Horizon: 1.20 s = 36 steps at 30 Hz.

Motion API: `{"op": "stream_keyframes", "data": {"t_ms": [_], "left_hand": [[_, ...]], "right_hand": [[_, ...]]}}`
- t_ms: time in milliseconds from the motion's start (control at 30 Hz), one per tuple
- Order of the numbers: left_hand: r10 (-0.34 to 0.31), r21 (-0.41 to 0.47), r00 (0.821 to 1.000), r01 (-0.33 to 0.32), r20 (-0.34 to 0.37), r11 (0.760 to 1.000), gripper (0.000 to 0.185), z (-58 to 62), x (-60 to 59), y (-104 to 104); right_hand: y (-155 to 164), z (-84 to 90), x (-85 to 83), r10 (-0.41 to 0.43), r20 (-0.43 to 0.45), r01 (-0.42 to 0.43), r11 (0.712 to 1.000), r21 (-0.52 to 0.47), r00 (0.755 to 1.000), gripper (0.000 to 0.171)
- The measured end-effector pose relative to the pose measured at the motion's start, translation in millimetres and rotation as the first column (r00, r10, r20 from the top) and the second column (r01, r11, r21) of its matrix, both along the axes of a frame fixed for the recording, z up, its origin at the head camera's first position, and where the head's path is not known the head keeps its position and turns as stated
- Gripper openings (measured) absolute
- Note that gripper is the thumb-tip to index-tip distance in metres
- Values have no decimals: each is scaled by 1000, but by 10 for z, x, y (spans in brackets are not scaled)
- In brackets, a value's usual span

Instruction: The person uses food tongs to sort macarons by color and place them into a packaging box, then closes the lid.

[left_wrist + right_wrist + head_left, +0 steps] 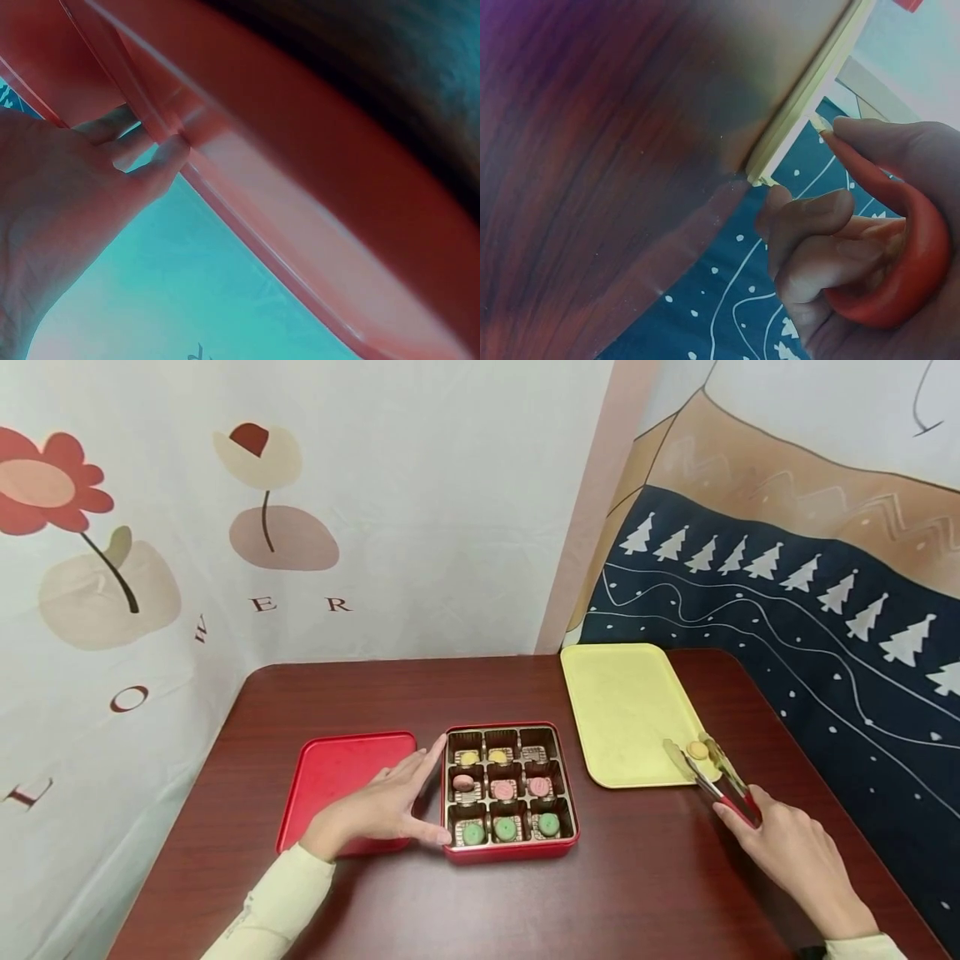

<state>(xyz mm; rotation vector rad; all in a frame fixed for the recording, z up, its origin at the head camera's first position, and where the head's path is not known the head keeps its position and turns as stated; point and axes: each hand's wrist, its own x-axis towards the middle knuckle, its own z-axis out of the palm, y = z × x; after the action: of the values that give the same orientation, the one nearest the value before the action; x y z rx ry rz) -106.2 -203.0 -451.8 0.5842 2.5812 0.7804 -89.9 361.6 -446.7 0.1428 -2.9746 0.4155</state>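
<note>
Fingers of left hand (378,810) lie straight against red tin (510,853); right hand (795,852) grips tongs (712,777) pinching cookie (698,749).

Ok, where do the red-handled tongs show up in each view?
Head: the tongs sit lower right, in the right hand, tips pinching a yellow sweet over the yellow tray.
Left wrist: not in it.
Right wrist: red handle at right, in curled fingers.
Shared landmark: the tray's edge.
</note>
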Motion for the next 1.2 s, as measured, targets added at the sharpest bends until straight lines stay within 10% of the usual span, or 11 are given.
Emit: {"op": "stream_keyframes", "data": {"t_ms": [1200], "left_hand": [[-1,15,1000,1,11,1000,141,3,-23,-5]], "right_hand": [[-19,-80,20,82,-165,-88,996,-28,983,25]]}}
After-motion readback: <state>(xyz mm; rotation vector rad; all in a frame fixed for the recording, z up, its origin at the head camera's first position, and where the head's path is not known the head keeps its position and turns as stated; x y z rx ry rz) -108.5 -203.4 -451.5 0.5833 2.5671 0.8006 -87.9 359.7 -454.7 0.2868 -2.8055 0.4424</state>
